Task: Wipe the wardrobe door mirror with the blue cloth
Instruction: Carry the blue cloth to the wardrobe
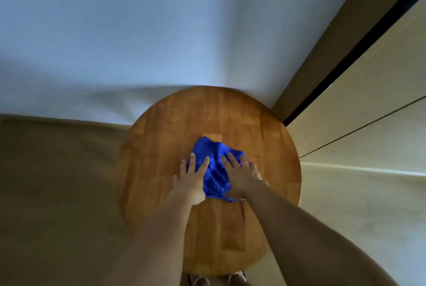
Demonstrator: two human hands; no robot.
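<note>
A round wooden table (161, 138) stands against the far wall. On it, toward the near side, lies the crumpled blue cloth (215, 171). The left hand (192, 182) and right hand (241, 174) rest flat on it, fingers straight, gripping nothing. I'd judge this the pick-up; next, gather the cloth and turn toward the mirror, which isn't clearly visible, perhaps at right.

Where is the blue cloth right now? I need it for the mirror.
In the head view the blue cloth lies crumpled near the middle of the round wooden table, with the left hand and right hand resting flat on it.
</note>
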